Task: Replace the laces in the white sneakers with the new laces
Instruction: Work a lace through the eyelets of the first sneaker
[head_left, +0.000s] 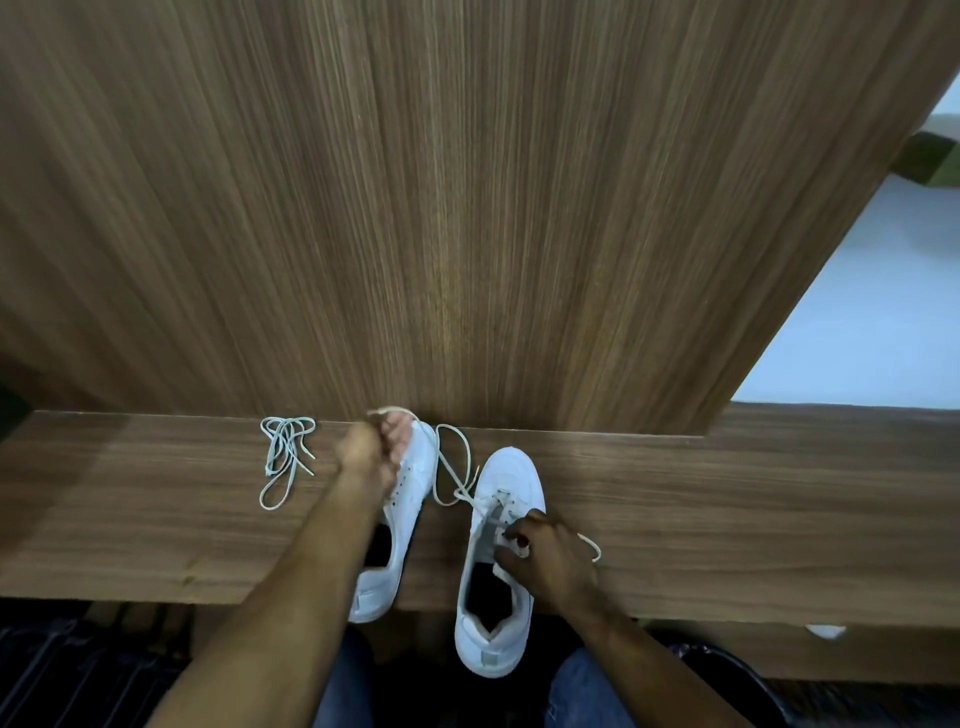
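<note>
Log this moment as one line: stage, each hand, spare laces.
stage: unlacing right sneaker | left hand: pulling lace | right hand: pinching at eyelets | bundled laces: on shelf, untouched

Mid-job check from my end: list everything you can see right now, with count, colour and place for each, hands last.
sneakers: two, white, side by side at the near edge of the shelf, heels overhanging it.
worn lace: one, off-white, running from the right sneaker's eyelets up to the left hand.
loose laces: one bundle, pale grey, lying left of the sneakers.
shelf: one, brown wood grain, under the sneakers.
back panel: one, brown wood grain, upright behind the shelf.
jeans: blue, below the shelf.
left hand: one, over the left sneaker's toe, grip on the worn lace.
right hand: one, on the right sneaker's tongue, pinching at the eyelets.
</note>
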